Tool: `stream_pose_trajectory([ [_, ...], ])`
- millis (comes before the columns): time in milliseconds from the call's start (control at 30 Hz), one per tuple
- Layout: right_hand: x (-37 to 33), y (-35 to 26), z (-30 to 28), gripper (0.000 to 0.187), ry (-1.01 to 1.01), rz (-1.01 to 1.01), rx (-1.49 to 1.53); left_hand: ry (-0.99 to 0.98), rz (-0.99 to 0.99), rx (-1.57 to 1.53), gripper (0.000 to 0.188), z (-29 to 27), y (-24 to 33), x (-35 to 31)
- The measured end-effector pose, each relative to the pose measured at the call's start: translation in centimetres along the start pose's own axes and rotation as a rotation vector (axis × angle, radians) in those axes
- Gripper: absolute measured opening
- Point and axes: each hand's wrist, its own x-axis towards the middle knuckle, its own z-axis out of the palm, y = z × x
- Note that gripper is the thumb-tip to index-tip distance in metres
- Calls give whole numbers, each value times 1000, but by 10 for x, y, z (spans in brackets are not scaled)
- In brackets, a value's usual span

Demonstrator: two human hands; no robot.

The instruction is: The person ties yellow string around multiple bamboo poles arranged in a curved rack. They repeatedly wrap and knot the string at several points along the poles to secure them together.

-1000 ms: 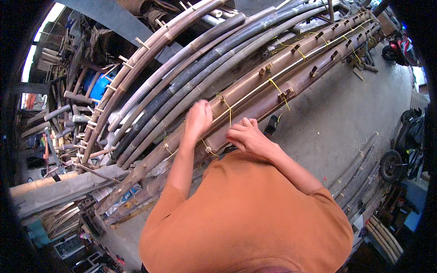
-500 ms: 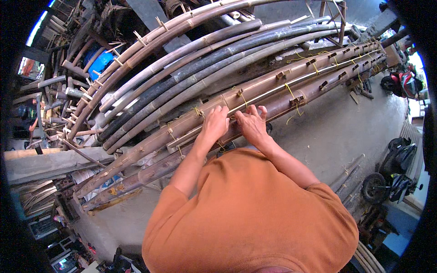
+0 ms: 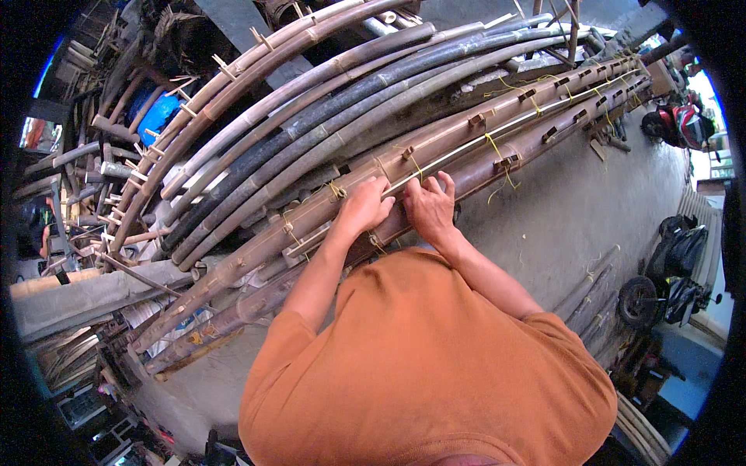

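Head view: pale strip (image 3: 444, 164) lies between near edge of upper pole (image 3: 444, 141) and lower pole (image 3: 472, 179), right by our left hand (image 3: 365, 205) and right hand (image 3: 430, 208). Long axis follows the poles, pointing upper right. Both hands curled; we can't tell if they're pinching it.

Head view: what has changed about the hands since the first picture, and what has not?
The right hand has moved forward from over the near pole to the pale strip, nearer the left hand. Whether either grips it is unclear. The poles stayed put.
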Motion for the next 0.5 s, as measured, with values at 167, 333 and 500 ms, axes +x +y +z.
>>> stream_pose_trajectory([
  [167, -4, -1, -3, 7, 94, -34, 2, -24, -38, -106, 30, -1, -7, 6],
  [333, -1, 0, 2, 7, -19, -54, -81, -131, -109, -186, 31, -12, 0, 11],
  [500, -5, 0, 3, 6, 64, -66, -42, -156, -125, -290, 33, -11, -2, 14],
])
